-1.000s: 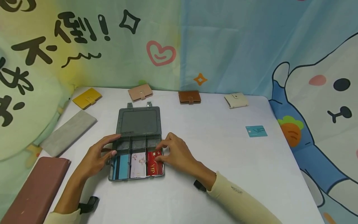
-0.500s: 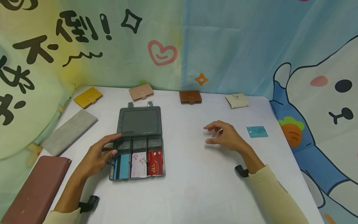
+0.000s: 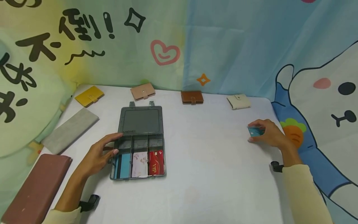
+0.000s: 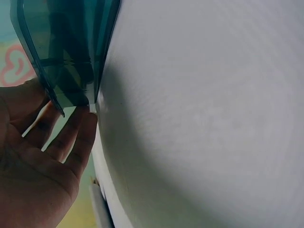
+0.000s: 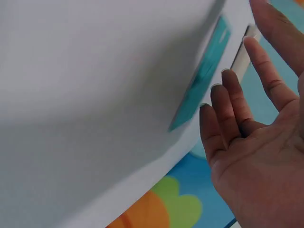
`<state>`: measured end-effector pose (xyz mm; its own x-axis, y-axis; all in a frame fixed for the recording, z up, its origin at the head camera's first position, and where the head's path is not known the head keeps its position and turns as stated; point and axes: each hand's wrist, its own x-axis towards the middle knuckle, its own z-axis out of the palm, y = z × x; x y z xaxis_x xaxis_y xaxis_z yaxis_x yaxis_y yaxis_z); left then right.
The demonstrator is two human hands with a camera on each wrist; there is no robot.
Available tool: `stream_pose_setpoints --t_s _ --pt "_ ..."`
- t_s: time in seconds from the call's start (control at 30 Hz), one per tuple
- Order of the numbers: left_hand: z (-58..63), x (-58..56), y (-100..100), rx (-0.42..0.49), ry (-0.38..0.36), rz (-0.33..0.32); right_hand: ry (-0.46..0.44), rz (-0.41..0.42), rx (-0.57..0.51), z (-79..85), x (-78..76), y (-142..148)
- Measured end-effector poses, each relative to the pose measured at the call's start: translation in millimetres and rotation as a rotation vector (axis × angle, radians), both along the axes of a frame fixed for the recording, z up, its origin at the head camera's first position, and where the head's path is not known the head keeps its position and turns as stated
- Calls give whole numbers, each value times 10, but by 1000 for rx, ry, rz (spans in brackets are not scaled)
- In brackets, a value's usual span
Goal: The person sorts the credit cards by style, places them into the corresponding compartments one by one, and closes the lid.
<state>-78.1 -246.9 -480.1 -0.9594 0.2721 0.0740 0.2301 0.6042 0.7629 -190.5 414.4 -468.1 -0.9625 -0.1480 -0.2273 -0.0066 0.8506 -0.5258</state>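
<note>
A dark translucent compartment box (image 3: 142,119) lies with its lid folded back. Its front compartments hold a blue card (image 3: 125,165), a pale flowered card (image 3: 139,164) and a red VIP card (image 3: 156,163). My left hand (image 3: 96,157) rests against the box's left side, its fingers extended to the edge, as the left wrist view also shows. At the right, my right hand (image 3: 269,133) reaches over a teal card (image 3: 255,131), thumb and fingertips spread about it. In the right wrist view the teal card (image 5: 202,76) lies flat on the table, the fingers apart around it.
Along the back edge sit a yellow wallet (image 3: 89,96), a pink wallet (image 3: 143,91), a brown wallet (image 3: 192,97) and a cream wallet (image 3: 239,101). A grey long wallet (image 3: 71,130) and a reddish-brown one (image 3: 37,188) lie at the left. A printed curtain (image 3: 223,46) hangs behind.
My right hand has left the red card in the box and moved right across the table to the teal card. The left hand has stayed at the box's side.
</note>
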Motion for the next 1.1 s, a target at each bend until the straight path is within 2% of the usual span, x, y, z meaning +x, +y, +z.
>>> stream_pose_setpoints --t_s 0.23,0.43,0.63,0.83,0.9,1.0,1.1 --pt "9 16 16 9 -6 -1 -44 -46 49 -92 -73 135" --pt "19 15 30 -1 -18 6 -60 16 47 -43 -104 -103" --pt "26 5 22 -13 -3 10 -137 161 -99 69 -97 -794" --pt "26 7 27 -19 7 3 -155 457 -350 151 46 -1667" --pt "34 6 27 -16 13 5 -168 534 -416 171 93 -1952" --pt "35 6 33 -15 20 4 -189 583 -501 174 186 -2332" --pt "35 7 39 -16 19 2 -207 557 -602 180 307 -2678"
